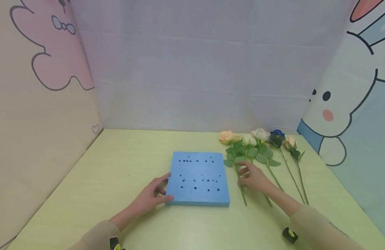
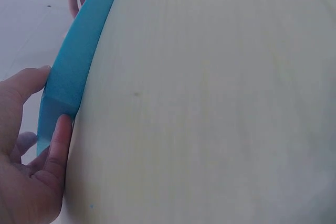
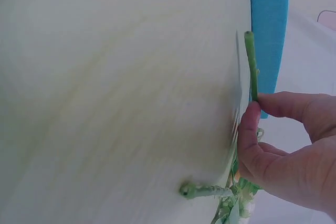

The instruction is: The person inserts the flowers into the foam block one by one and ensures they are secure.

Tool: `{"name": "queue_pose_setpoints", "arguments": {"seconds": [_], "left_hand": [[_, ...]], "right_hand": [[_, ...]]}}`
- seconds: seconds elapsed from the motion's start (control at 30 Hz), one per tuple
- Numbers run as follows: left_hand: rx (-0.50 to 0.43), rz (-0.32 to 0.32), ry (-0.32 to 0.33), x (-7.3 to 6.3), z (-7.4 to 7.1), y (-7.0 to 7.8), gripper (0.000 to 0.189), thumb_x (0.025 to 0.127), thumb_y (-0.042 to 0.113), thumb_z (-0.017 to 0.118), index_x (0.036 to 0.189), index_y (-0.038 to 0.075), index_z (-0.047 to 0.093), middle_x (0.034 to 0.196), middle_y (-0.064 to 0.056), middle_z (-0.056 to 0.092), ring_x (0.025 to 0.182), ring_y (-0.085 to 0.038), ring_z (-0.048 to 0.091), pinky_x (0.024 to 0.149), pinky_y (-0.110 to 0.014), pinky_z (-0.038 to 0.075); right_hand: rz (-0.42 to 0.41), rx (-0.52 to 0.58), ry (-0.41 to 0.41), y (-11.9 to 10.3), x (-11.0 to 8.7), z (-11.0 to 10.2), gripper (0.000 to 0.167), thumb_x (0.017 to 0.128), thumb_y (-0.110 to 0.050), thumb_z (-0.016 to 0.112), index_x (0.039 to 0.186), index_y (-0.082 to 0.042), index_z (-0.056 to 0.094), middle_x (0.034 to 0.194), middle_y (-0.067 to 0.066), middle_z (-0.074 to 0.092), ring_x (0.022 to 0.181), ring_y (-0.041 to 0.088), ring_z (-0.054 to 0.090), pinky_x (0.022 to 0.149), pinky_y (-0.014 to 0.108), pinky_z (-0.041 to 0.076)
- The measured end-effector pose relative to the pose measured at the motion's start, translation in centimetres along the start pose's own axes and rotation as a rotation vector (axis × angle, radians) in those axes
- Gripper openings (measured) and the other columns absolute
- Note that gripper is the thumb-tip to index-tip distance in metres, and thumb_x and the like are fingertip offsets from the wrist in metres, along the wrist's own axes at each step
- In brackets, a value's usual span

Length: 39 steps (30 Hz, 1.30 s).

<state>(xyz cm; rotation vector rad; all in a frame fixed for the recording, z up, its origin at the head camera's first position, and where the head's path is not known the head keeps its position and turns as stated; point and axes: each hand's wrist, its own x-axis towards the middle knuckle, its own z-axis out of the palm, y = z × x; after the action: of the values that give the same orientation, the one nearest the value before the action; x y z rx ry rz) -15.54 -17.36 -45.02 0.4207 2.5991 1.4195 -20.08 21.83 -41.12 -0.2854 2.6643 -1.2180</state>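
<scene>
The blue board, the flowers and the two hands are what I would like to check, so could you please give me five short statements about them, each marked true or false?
1. The left hand touches the blue board. True.
2. The right hand pinches a green stem. True.
3. In the head view, the flowers are to the left of the blue board. False: the flowers are to its right.
4. The top of the blue board is free of holes. False: it bears many small dark holes.
5. In the head view, the blue flower is the farthest left of the flowers. False: a peach flower is.
</scene>
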Motion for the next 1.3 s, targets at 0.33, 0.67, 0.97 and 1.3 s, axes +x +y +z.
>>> {"name": "queue_pose_setpoints", "arguments": {"seconds": [0.33, 0.67, 0.97, 1.3], "left_hand": [[-0.003, -0.039, 0.008, 0.2, 0.4, -0.1, 0.084, 0.084, 0.030, 0.079, 0.154, 0.019, 0.035, 0.145, -0.013, 0.049, 0.096, -0.011, 0.058, 0.076, -0.019, 0.053], [-0.020, -0.064, -0.005, 0.4, 0.3, -0.1, 0.082, 0.083, 0.030, 0.080, 0.153, 0.024, 0.038, 0.140, -0.011, 0.049, 0.097, -0.015, 0.058, 0.076, -0.019, 0.052], [-0.021, -0.078, -0.007, 0.7, 0.3, -0.4, 0.084, 0.082, 0.031, 0.081, 0.153, 0.025, 0.037, 0.147, -0.011, 0.046, 0.097, -0.015, 0.057, 0.075, -0.019, 0.051], [-0.015, -0.095, -0.014, 0.6, 0.3, -0.4, 0.087, 0.082, 0.031, 0.081, 0.155, 0.025, 0.034, 0.151, -0.012, 0.043, 0.097, -0.014, 0.057, 0.074, -0.019, 0.049]], "right_hand": [[0.033, 0.085, 0.008, 0.3, 0.4, -0.1, 0.060, 0.086, -0.001, 0.069, 0.138, 0.013, 0.043, 0.104, 0.025, 0.066, 0.077, 0.018, 0.067, 0.068, 0.033, 0.059], [0.075, 0.177, -0.034, -0.1, 1.0, -0.9, 0.054, 0.087, -0.002, 0.065, 0.134, 0.017, 0.045, 0.105, 0.024, 0.062, 0.071, 0.018, 0.071, 0.071, 0.035, 0.061], [0.009, 0.223, -0.006, -2.1, 2.4, -2.7, 0.044, 0.093, -0.001, 0.059, 0.131, 0.016, 0.045, 0.102, 0.018, 0.057, 0.080, 0.014, 0.065, 0.076, 0.039, 0.062], [-0.166, 0.231, 0.097, -4.0, 4.6, -3.1, 0.035, 0.095, -0.006, 0.062, 0.127, 0.006, 0.054, 0.107, 0.028, 0.061, 0.085, 0.016, 0.068, 0.077, 0.044, 0.061]]}}
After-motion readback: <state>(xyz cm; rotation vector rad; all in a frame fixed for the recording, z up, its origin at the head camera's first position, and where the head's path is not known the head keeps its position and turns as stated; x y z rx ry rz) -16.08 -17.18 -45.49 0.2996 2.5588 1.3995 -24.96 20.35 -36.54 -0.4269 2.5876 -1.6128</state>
